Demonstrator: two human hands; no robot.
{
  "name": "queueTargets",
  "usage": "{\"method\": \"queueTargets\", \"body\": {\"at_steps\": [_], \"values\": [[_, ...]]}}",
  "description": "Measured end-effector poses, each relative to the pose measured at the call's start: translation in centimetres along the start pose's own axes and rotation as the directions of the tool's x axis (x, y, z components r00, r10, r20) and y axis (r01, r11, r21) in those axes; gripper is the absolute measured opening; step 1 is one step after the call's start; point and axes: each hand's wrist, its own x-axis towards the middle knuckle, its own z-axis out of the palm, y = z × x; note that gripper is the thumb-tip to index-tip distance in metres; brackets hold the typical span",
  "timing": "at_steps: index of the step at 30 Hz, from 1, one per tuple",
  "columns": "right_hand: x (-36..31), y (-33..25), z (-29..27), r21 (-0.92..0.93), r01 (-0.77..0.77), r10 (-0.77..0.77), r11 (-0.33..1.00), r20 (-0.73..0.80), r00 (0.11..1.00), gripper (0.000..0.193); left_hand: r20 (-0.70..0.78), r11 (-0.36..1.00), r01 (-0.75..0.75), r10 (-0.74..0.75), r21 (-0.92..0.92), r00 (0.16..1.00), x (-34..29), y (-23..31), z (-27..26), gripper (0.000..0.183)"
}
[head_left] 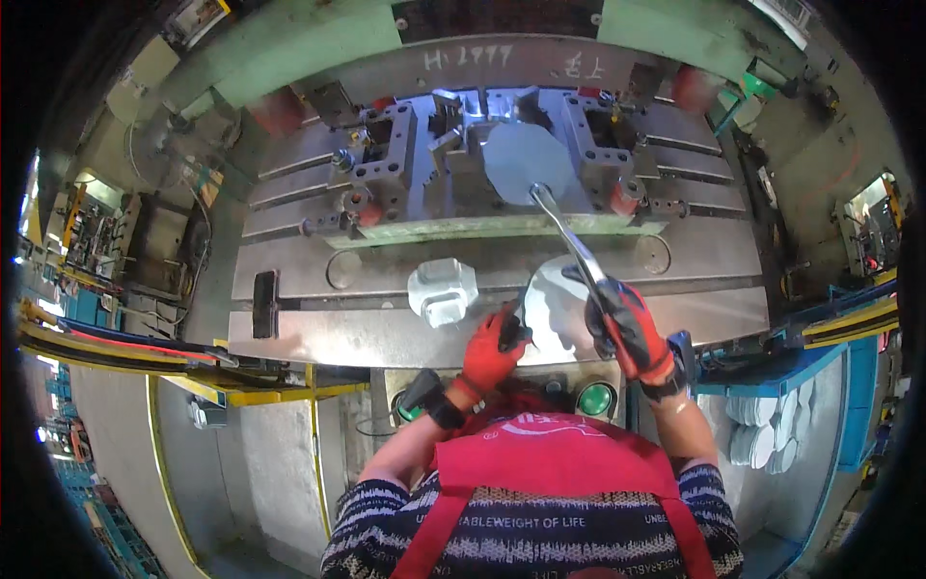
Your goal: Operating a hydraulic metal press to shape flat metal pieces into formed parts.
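My right hand (pixel 629 328), in a red and black glove, is wrapped round a long shiny metal pick-up rod (pixel 571 236). The rod's round tip rests against the near edge of a flat grey sheet-metal disc (pixel 524 159), which lies over the middle of the die (pixel 482 224). A second flat disc (pixel 555 317) sits at the front of the press bed, partly covered by my right hand. My gloved left hand (pixel 495 349) has its fingers curled at that disc's left edge, seemingly pinching it. Left of it stands a formed, faceted metal piece (pixel 442 291).
The steel press bed (pixel 318 328) has slots and a dark bar (pixel 265 304) on its left. Guide blocks (pixel 383 150) flank the die. Two green buttons (pixel 596 399) are below the bed's front edge. Several discs (pixel 752 444) are stacked in the right-hand bin; yellow rails (pixel 854 323) border the sides.
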Motion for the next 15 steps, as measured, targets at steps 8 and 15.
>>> {"method": "queueTargets", "body": {"at_steps": [8, 15], "values": [[9.7, -0.9, -1.7, -0.025, 0.058, -0.055, 0.998, 0.109, 0.993, 0.030, 0.006, 0.999, 0.010, -0.010, -0.041, 1.000, -1.6, 0.6, -2.1, 0.062], [13.5, -1.4, -2.2, -0.090, 0.191, -0.173, 0.977, 0.176, 0.969, 0.053, -0.011, 0.998, 0.048, -0.048, -0.038, 0.999, -2.2, 0.3, -2.2, 0.062]]}}
